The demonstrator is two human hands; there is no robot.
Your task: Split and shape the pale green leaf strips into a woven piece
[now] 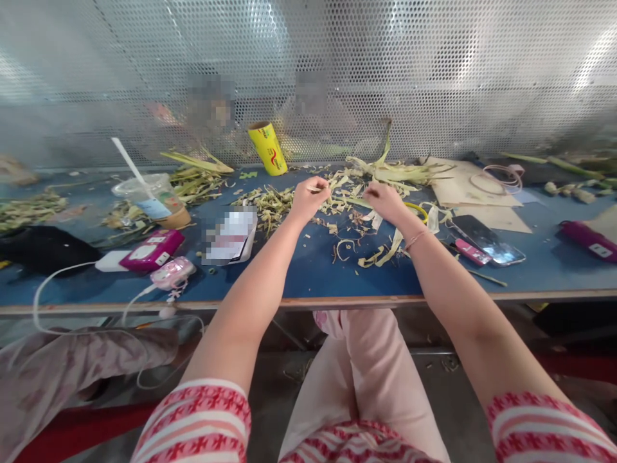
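My left hand (310, 196) is closed in a pinch above the heap of plant trimmings (274, 207), with a thin pale plant piece (315, 189) showing at its fingers. To its right, my right hand (387, 200) is also closed, its fingertips pressed on a pale green plant strip (355, 202) that reaches left toward the trimmings. Behind the hands lies a bunch of long pale leafy stalks (400, 172). Curled peelings (385, 252) are scattered in front of my right hand. A yellow ring (420, 211) lies beside my right wrist.
A yellow tube (268, 149) stands by the perforated metal wall (366, 58). Leftward are a plastic cup with a straw (164, 206), a purple device (153, 249) with cables and a phone (231, 236). Another phone (489, 241) and cardboard (457, 186) lie rightward on the blue table (332, 280).
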